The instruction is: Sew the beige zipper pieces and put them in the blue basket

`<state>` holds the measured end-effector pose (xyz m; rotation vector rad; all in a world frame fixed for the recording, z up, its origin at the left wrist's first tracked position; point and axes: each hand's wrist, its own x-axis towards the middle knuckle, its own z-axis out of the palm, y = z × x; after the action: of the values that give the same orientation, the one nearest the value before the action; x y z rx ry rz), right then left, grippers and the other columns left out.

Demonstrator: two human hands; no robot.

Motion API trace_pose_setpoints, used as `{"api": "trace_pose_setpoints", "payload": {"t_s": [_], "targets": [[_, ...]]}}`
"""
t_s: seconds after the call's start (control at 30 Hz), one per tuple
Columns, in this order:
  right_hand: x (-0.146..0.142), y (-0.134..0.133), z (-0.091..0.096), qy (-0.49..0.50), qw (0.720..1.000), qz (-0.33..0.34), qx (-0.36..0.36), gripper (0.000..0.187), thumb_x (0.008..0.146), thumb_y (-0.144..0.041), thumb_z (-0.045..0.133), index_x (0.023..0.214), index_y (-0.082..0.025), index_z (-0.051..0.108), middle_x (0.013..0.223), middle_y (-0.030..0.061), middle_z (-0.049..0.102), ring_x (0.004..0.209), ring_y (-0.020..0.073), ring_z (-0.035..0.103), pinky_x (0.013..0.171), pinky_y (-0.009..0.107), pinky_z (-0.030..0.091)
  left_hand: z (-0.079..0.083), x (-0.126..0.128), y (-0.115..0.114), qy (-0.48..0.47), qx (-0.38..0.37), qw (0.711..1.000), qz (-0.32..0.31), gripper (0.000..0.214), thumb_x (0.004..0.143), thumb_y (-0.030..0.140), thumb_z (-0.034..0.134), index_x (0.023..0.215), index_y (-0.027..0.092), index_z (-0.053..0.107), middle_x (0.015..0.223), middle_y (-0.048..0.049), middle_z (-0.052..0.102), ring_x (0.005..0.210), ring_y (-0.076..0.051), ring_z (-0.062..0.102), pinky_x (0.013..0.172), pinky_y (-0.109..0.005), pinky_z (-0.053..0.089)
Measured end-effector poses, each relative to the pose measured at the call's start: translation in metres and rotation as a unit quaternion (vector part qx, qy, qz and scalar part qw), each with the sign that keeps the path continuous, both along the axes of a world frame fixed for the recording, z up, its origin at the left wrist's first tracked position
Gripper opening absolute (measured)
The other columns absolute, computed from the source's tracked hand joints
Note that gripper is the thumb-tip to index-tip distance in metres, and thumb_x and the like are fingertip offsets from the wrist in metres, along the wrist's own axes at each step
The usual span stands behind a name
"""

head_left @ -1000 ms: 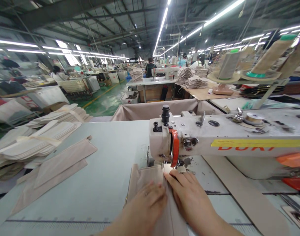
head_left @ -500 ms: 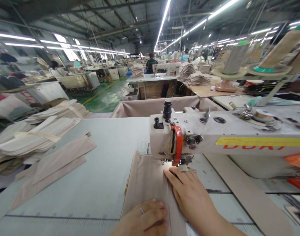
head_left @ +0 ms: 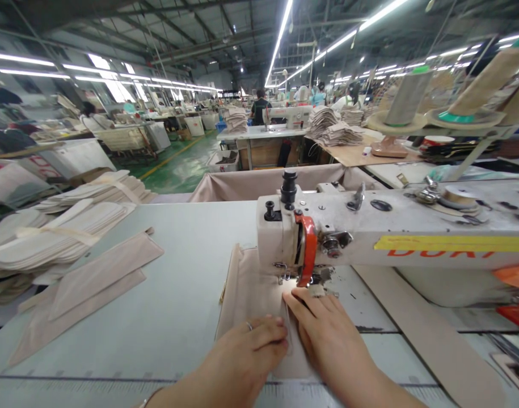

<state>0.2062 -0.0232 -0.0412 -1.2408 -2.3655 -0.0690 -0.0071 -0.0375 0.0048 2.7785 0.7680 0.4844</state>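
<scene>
A beige fabric piece [head_left: 253, 289] lies under the needle area of a white sewing machine [head_left: 344, 218] with an orange guard [head_left: 309, 249]. My left hand [head_left: 254, 351], wearing a ring, has its fingers bent together on the fabric along a stitched fold; its thumb is hidden. Close to the presser foot, my right hand [head_left: 331, 334] lies with fingers stretched out, pressing the fabric's right side. A small brass-coloured zipper pull [head_left: 222, 293] shows at the left edge of the fabric.
Two beige fabric pieces [head_left: 101, 272] lie left on the table, beside tied stacks of pale cut panels [head_left: 59, 243]. A long beige strip [head_left: 429, 328] runs under the machine arm. Thread cones [head_left: 410, 99] stand back right. A fabric-lined bin [head_left: 242, 184] sits behind the table.
The fabric has moved forward, away from me, under the machine, and its near end now shows. My left hand has moved forward with it; my right hand has stayed near the presser foot.
</scene>
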Motion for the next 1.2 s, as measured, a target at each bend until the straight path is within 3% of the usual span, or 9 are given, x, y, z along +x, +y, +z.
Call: {"api": "trace_pose_setpoints", "payload": {"t_s": [0.67,0.97,1.2], "targets": [[0.001,0.000,0.006,0.017,1.000,0.015,-0.018,0.044,0.093,-0.008,0.046,0.137,-0.018,0.049,0.128,0.0081,0.054,0.102,0.0251,0.049,0.087,0.041,0.037,0.001,0.006,0.049,0.030,-0.009,0.998,0.059,0.026,0.095,0.008,0.043,0.111,0.014,0.063,0.114,-0.0081,0.068,0.113,-0.020,0.060,0.102,-0.034,0.049],[0.001,0.001,0.005,0.003,1.000,0.004,-0.022,0.047,0.092,-0.009,0.046,0.138,-0.017,0.049,0.130,0.0083,0.054,0.105,0.0255,0.050,0.090,0.042,0.038,-0.014,0.003,0.072,-0.022,0.013,0.995,0.101,0.023,0.094,0.010,0.049,0.108,0.019,0.066,0.112,-0.0048,0.069,0.107,-0.020,0.063,0.098,-0.034,0.050],[-0.004,0.004,0.006,-0.005,1.000,-0.011,-0.018,0.047,0.091,-0.009,0.045,0.138,-0.016,0.051,0.129,0.0108,0.055,0.104,0.0276,0.051,0.088,0.044,0.041,-0.018,0.007,0.079,-0.028,0.003,0.987,0.159,0.023,0.092,0.007,0.050,0.090,0.019,0.069,0.097,-0.0041,0.072,0.091,-0.023,0.067,0.084,-0.036,0.054]]}}
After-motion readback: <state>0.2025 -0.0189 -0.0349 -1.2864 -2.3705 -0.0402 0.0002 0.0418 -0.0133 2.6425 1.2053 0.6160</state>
